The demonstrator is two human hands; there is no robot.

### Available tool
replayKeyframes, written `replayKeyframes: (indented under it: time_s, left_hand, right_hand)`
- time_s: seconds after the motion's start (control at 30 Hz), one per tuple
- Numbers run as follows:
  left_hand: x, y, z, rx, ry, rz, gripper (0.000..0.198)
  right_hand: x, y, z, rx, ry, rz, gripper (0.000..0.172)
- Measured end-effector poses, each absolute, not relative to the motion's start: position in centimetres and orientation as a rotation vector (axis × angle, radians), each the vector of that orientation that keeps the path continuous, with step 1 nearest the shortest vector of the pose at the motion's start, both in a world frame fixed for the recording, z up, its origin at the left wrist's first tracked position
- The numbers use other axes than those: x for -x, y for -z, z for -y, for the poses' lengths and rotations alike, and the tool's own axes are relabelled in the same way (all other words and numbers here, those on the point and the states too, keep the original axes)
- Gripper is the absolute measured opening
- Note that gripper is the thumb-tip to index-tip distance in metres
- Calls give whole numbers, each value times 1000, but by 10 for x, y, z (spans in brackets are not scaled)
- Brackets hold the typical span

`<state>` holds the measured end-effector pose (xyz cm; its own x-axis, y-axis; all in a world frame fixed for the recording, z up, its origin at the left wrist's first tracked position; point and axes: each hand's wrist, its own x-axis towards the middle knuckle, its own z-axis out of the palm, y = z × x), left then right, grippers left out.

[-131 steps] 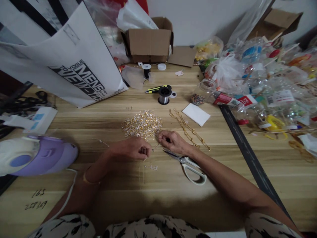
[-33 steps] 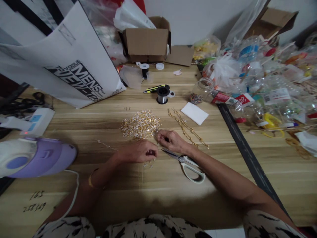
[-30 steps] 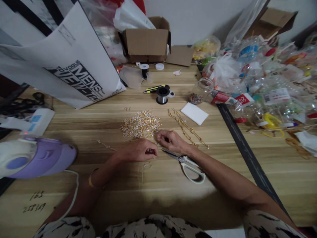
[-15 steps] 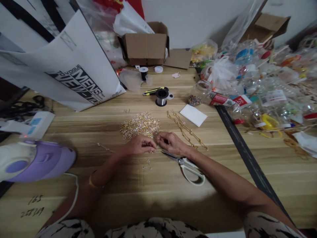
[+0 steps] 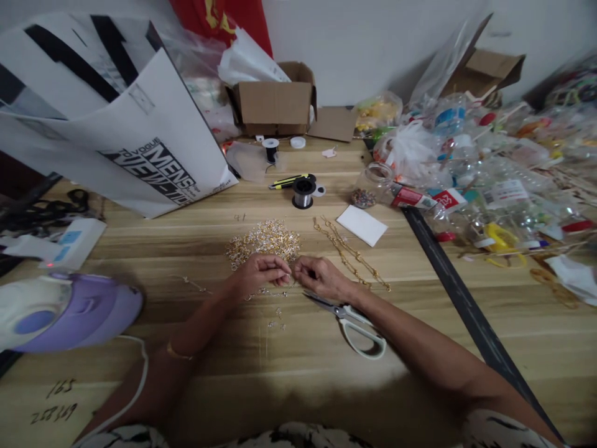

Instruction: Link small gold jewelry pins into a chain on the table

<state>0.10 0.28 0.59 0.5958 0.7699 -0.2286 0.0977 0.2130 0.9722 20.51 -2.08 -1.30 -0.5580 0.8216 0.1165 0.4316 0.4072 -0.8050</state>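
Left hand [image 5: 261,270] closer to the pile [image 5: 265,239] of gold and silvery pieces than half a second ago, fingers straighter; beaded strand [image 5: 265,292] now showing below it, on the near side of the pile. Left fingers partly bent, thumb and forefinger tips near each other. Right hand [image 5: 321,277] curled, at the pile's near right, its tips just beside the left's. Anything pinched is too small to make out; cannot tell if either grip is fully closed. Few loose beads [image 5: 278,314] nearer the wearer than the pile, past the strand. Scissors [image 5: 339,311] lie right and near of the pile, under the right wrist's side, blades parted slightly. Gold chains [image 5: 358,256] to its right, spool of wire [image 5: 303,194] beyond it. All on a wood-grain table [image 5: 280,379].
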Motion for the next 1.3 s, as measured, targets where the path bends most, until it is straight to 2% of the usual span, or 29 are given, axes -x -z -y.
replayKeyframes:
  time_s: [0.27, 0.8, 1.3]
  left_hand:
    - [0, -2, -3, -1198, -627, -825, 13]
    - [2, 2, -5, -1141, -638, -826, 23]
    - [1, 2, -4, -1144, -646, -858, 23]
  right_hand:
    - [-205, 14, 20, 1060, -1005, 2173, 7]
    - [-204, 17, 21, 1066, -981, 2191, 8]
    - [-204, 15, 21, 1061, -978, 2179, 7]
